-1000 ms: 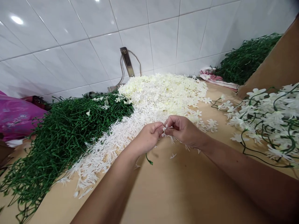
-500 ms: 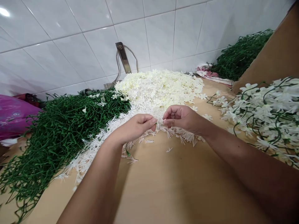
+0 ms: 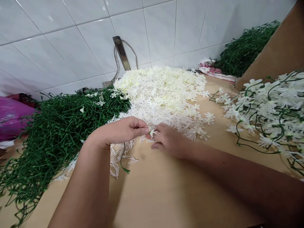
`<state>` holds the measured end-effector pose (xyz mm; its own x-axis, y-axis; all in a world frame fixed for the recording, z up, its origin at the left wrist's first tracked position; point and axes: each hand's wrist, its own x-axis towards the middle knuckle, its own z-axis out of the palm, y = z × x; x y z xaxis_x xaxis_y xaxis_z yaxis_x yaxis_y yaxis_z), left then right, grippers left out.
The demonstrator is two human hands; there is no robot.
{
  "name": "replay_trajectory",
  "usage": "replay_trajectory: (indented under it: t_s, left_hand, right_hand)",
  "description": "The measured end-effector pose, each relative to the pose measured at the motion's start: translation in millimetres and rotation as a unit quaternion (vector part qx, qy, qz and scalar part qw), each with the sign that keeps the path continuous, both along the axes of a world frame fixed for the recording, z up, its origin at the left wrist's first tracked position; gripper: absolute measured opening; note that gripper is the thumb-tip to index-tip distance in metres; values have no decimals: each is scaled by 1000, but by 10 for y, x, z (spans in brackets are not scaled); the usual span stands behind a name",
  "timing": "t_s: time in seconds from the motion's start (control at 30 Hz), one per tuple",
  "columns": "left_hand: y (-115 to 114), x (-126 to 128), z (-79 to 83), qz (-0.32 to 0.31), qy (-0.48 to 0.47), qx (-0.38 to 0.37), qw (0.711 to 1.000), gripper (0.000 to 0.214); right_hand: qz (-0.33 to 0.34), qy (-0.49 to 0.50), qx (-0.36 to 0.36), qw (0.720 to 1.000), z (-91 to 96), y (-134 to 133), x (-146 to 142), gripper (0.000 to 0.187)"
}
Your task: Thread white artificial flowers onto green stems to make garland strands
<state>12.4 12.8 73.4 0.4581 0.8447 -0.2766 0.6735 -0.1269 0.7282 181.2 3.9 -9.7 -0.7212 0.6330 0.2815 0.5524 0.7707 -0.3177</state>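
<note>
Left fingers (image 3: 143, 130): pinched a flower (image 3: 152, 133) above the table (image 3: 152, 190).
Right fingers (image 3: 163, 133): bent beside it, grip indiscernible; blocked some stamens (image 3: 187, 125).
Petals (image 3: 163, 84): lay heaped beyond.
Stems (image 3: 59, 126): lay piled left.
Cardboard (image 3: 272, 47): partly screened more stems (image 3: 244, 50), right.

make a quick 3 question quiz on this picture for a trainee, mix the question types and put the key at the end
1. What does the left hand pinch between thumb and fingers?
a) a strip of metal
b) a green-stemmed white flower
c) a red-and-white cloth

2. True or false: the large heap of green stems beside the left arm lies between the purple bag and the heap of pale petals.

3. Fill in the missing word: the heap of pale petals lies in front of a white ____ wall.

Key: 1. b; 2. True; 3. tiled
</note>
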Motion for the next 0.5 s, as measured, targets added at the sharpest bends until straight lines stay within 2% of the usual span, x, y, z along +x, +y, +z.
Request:
replay_trajectory:
  t_s: [0.1,0.2,0.27,0.4,0.5]
  left_hand:
    - [-5,24,20,-103,58,-32,993,20]
    - [-27,63,27,-126,59,-52,989,20]
    - [-42,88,9,-134,50,-80,987,19]
    - [-56,146,-63,-159,50,-121,979,20]
    - [-50,185,-84,-129,67,-73,987,19]
  right_hand:
    - [17,3,24,1000,-48,-19,-47,17]
    - [14,61,-2,998,-8,38,9,11]
    - [-23,139,-28,990,47,109,86,9]
    - [-124,306,-44,943,149,256,262,9]
    - [-161,379,-45,910,193,334,363,10]
